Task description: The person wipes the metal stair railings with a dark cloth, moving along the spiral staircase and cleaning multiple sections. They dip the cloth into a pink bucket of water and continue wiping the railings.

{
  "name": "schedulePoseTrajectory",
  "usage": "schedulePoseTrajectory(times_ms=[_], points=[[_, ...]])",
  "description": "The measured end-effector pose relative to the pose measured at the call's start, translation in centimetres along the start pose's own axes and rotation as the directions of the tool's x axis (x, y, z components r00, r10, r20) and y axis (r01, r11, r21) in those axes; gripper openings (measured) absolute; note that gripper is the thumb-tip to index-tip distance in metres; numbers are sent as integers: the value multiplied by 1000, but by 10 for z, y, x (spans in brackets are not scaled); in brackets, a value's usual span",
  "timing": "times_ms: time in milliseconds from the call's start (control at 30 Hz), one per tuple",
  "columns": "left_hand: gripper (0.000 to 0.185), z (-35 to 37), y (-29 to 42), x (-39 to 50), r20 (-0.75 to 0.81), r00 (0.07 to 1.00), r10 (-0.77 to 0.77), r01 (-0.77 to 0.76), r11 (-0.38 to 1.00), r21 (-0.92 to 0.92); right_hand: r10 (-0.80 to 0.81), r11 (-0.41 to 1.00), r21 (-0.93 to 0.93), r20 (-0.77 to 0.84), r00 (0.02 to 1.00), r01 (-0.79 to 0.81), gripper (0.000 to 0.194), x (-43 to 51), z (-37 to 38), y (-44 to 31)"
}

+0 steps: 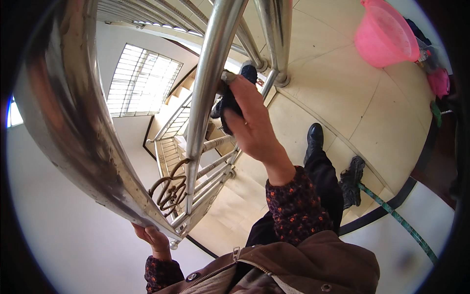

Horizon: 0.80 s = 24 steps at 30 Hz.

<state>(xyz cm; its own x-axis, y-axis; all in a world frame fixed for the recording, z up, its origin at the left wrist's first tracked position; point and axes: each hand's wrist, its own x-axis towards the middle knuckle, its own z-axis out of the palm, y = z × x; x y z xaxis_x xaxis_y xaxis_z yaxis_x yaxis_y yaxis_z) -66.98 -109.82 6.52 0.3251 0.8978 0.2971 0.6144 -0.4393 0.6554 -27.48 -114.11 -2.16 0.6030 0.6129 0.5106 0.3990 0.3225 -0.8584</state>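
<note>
My right hand [253, 125] holds a dark cloth [230, 106] against the far side of a metal baluster [207, 84] of a stair railing; part of the cloth is hidden behind the fingers and the bar. A small greyish piece, perhaps also cloth, shows at the fingertips. Low in the view, my left hand [154, 239] grips the lower end of the wide, shiny metal handrail [110, 172], with its fingers partly hidden beneath it. Brown curled metal scrollwork [170, 189] sits between the handrail and the balusters, near the left hand.
A pink plastic basin [385, 36] stands on the tiled floor [330, 73] at the upper right. A dark mop head [352, 183] with a green handle [396, 217] lies right of my shoe [314, 137]. Beyond the railing, stairs descend near a barred window [143, 81].
</note>
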Motion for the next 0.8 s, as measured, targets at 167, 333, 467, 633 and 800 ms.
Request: schedulePoseTrajectory(times_ms=[167,333,467,633,800], points=[[91,-1,4,-1,33,998,-48,50,997,-65,-128,992,-44,-178,976,122,47,-8,26,52],[85,1,7,2,11,994,-110,110,991,-75,45,976,-201,-189,981,-84,46,-77,43,139],[81,1,11,5,-4,991,-133,132,988,-82,194,895,-372,-174,965,-247,50,-133,49,213],[83,6,9,3,-5,997,74,-74,997,15,299,835,-422,-193,934,-354,51,-134,26,199],[76,12,6,6,47,997,64,-65,998,23,677,106,977,66,733,-186,33,-25,-58,51]])
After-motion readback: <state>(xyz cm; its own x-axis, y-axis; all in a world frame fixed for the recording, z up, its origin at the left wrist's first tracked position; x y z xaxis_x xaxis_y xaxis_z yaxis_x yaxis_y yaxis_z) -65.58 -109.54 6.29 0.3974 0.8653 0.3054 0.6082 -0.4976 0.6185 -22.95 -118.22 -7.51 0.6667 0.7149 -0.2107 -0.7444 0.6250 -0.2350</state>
